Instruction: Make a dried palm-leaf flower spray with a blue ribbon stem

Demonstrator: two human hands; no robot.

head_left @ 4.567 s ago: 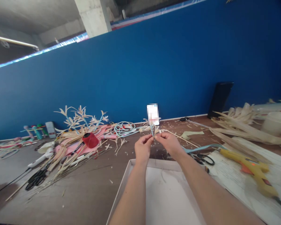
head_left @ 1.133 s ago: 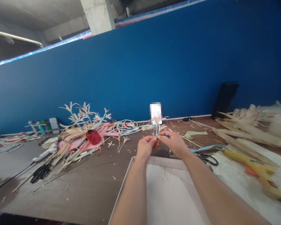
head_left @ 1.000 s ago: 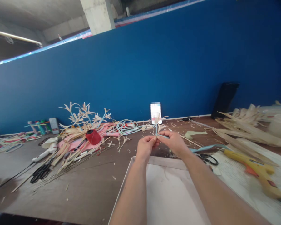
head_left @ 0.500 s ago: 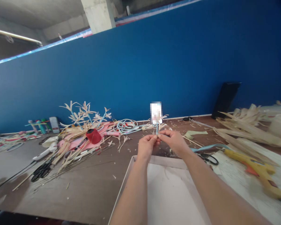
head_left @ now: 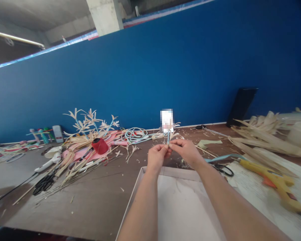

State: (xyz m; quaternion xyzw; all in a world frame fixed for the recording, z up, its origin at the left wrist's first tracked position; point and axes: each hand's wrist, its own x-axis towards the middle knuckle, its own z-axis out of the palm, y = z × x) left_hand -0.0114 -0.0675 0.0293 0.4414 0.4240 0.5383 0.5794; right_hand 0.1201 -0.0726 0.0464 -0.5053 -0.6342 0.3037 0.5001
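A thin light-blue stem (head_left: 168, 136) stands upright between my hands, with pale husk-like strips at its top. My left hand (head_left: 158, 154) pinches its lower end from the left. From the right, my right hand (head_left: 185, 151) pinches the same spot, thumb and forefinger meeting the other hand's fingertips. Both hands hover above the far edge of a shallow white box (head_left: 180, 172). Fingers hide the stem's bottom end. Behind it, a blurred-out white patch covers part of the strips.
Left lie husk flowers on blue stems (head_left: 84, 126), a red thread cone (head_left: 100, 146), a white glue gun (head_left: 50, 162), black scissors (head_left: 43, 183) and coiled blue cord (head_left: 136, 135). Right are a yellow glue gun (head_left: 271, 179), dry husks (head_left: 263, 134) and a black stand (head_left: 242, 106). A blue partition (head_left: 190, 73) rises behind.
Almost nothing differs. Both hands keep the same pinch on the stem, and the view has shifted very slightly.
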